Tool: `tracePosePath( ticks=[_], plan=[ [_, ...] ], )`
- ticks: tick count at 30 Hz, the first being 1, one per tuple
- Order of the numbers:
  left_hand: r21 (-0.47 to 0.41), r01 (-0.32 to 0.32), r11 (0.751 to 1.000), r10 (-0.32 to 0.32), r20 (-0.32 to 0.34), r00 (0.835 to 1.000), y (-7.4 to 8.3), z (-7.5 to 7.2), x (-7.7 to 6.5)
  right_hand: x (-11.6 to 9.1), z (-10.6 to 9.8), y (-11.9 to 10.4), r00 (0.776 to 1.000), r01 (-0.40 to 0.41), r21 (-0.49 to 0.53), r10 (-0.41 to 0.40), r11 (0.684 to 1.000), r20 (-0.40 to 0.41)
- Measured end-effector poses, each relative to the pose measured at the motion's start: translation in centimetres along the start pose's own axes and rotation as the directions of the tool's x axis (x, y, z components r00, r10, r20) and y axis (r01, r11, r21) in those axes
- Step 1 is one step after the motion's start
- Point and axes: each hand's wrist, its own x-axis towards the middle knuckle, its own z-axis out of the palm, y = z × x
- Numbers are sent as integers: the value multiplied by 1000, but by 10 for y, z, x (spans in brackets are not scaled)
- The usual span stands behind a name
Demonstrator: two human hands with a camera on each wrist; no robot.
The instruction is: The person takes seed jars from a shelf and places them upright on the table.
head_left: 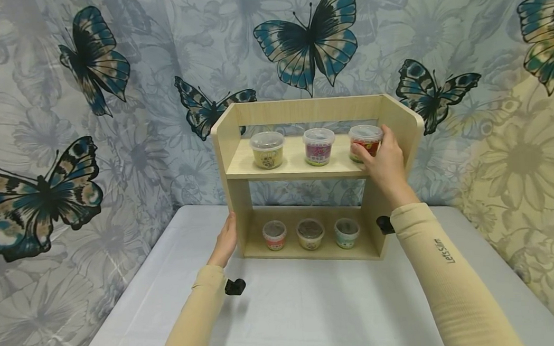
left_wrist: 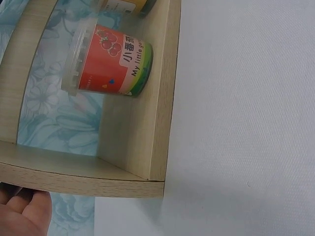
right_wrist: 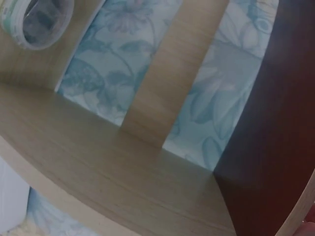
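A two-tier wooden shelf (head_left: 305,174) stands on the table. On its upper board, my right hand (head_left: 385,161) grips a clear-lidded plastic tub with a red label (head_left: 369,147), thumb at the front left and fingers round the right side. My left hand (head_left: 226,241) rests against the outside of the left side panel; its fingers (left_wrist: 37,209) show beside that panel in the left wrist view. A yellow-labelled tub (head_left: 268,150) and a purple-labelled tub (head_left: 319,147) share the upper board. The right wrist view hardly shows the right hand.
Three smaller tubs line the lower board: a tomato-labelled tub (left_wrist: 115,61), a cream-labelled tub (head_left: 310,234) and a green-labelled tub (head_left: 347,233). White cloth covers the table (head_left: 304,309). Butterfly-patterned fabric (head_left: 134,97) hangs behind and at both sides.
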Motion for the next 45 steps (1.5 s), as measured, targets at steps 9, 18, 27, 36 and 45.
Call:
tracePosePath(
  ticks=[9, 18, 27, 36, 45],
  plan=[
    [9, -13, 1000, 13, 12, 1000, 0, -2, -2, -2, 0, -2, 999, -39, 28, 39, 999, 12],
    [15, -18, 1000, 17, 26, 1000, 0, -4, 0, -5, -3, -13, 999, 7, 84, -4, 996, -45],
    [18, -25, 1000, 24, 36, 999, -1, -5, 2, -20, -4, -32, 986, 148, 117, -137, 982, -94],
    [31, -25, 999, 24, 46, 999, -1, -5, 2, -63, 7, -38, 946, 320, 176, -306, 931, -103],
    [36, -17, 999, 15, 55, 998, -1, -5, 1, -97, 22, -41, 954, 299, 230, -291, 926, -69]
  ],
)
